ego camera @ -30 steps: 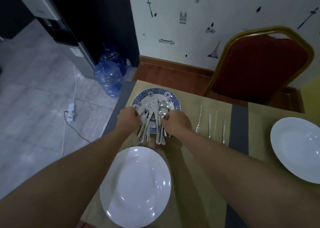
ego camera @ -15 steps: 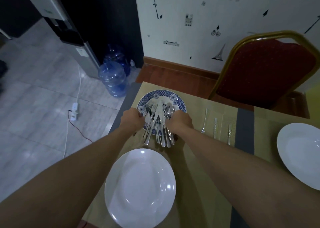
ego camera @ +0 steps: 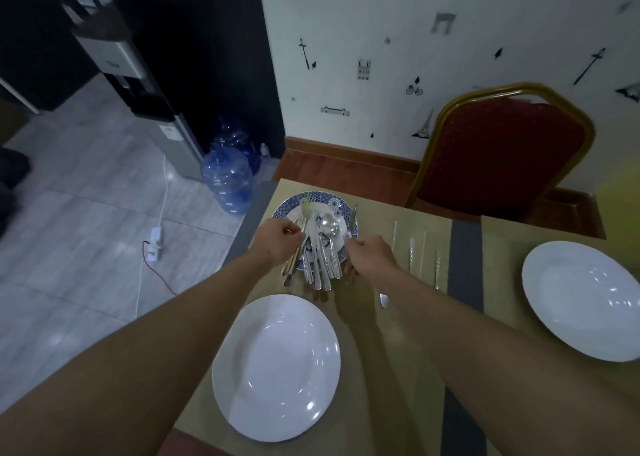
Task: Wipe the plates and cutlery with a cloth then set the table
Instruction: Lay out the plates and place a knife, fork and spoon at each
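The left hand (ego camera: 277,246) grips a fork (ego camera: 292,268) and the right hand (ego camera: 372,256) grips a knife (ego camera: 353,216) (tips point away, handles toward the person) at the blue plate (ego camera: 287,206).

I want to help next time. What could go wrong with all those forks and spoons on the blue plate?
The cutlery pile hangs over the near rim of the blue plate. The left hand grips a fork and the right hand a knife; pulling them out may drag other pieces onto the table. The plate sits close to the table corner, so a hard tug might nudge it toward the edge.
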Tool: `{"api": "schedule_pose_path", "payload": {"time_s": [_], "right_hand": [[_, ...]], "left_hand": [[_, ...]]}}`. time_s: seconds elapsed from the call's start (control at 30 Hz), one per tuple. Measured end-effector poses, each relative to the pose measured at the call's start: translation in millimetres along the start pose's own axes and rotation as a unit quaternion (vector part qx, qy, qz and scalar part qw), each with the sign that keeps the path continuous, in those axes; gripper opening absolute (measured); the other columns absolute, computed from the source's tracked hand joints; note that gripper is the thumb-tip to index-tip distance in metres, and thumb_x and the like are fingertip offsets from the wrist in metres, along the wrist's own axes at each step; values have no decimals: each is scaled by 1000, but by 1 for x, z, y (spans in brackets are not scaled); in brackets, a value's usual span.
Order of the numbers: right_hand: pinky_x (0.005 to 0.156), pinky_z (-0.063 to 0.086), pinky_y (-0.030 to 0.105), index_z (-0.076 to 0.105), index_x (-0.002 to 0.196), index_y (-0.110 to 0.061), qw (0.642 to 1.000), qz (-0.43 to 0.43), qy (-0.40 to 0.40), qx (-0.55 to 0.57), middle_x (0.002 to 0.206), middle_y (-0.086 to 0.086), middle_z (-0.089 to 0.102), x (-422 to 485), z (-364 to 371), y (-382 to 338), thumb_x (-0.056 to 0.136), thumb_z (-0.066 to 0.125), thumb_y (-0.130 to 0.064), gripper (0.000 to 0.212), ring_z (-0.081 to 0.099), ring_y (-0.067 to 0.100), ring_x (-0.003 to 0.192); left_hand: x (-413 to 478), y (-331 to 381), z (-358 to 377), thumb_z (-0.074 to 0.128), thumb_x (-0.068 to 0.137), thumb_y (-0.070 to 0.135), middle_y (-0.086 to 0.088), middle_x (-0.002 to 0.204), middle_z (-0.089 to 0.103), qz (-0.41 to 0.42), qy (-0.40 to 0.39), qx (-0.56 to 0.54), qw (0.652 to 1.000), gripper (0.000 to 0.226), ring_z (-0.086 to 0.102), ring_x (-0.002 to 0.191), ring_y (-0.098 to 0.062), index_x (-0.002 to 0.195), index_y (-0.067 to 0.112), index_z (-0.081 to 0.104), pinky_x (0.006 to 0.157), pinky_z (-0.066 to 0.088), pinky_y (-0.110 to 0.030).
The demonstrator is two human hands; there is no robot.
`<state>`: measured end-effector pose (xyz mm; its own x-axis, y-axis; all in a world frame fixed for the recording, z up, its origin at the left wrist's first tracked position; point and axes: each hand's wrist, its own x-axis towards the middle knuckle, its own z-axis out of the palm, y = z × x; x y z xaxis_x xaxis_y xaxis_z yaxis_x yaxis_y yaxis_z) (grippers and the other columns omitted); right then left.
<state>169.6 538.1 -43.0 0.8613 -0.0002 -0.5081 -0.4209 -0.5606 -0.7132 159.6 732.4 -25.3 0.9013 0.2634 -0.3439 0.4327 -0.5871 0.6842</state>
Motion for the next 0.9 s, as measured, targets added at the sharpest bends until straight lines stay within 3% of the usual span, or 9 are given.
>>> {"api": "schedule_pose_path", "payload": {"time_s": [0.13,0.23,0.4,0.53,0.63,0.73,0.8,0.9], "right_hand": [[78,60,45,64,63,-7,997,17,-9,73,58,8,72,-27,-25,17,99,51,-26,43,65,25,60],[73,57,42,65,62,-11,996,9,-1,88,52,1,67,-48,-47,42,99,53,-14,39,66,26,63],[67,54,38,76,92,-21,991,2,17,131,61,3,68,-89,-75,91,98,67,-10,16,61,16,57],[65,47,31,80,88,-7,992,17,29,125,62,2,66,-120,-86,137,95,71,-11,12,56,14,58],[62,45,25,82,86,-10,992,35,23,115,67,-1,68,-138,-87,172,96,72,-15,14,57,11,63],[64,47,26,77,67,-11,995,39,12,92,59,-1,67,-152,-80,202,97,70,-18,31,59,9,59],[72,57,32,80,66,-20,993,59,4,101,64,0,74,-162,-74,220,96,72,-17,32,68,11,64],[86,64,45,80,67,-31,988,87,-10,131,74,3,79,-176,-65,241,94,76,-14,32,76,20,76]], "left_hand": [[-28,21,14,68,94,16,-6,81,69,22,-19,-18,999,9,61,71,-15,93,9,74,69,53,-29],[-53,33,30,67,94,16,-10,88,71,27,-34,-34,998,13,63,78,-19,99,7,75,79,54,-33],[-104,42,66,70,91,13,-4,77,67,11,-56,-85,995,6,59,70,-14,91,10,75,71,49,-27],[-146,34,108,70,92,10,-3,71,65,-9,-75,-114,991,7,55,61,-11,87,12,74,61,48,-22],[-173,19,140,71,91,10,-3,67,63,-28,-91,-106,990,8,52,52,-6,84,12,74,53,45,-14],[-192,-4,162,73,89,19,3,71,68,-50,-104,-74,991,6,57,59,-6,86,18,78,66,48,-19],[-206,-13,173,73,88,19,5,70,68,-67,-103,-76,989,8,57,66,-8,84,18,79,72,48,-23],[-225,-27,188,70,90,11,8,56,55,-89,-120,-95,984,27,49,61,-9,63,17,70,64,42,-23]]}}
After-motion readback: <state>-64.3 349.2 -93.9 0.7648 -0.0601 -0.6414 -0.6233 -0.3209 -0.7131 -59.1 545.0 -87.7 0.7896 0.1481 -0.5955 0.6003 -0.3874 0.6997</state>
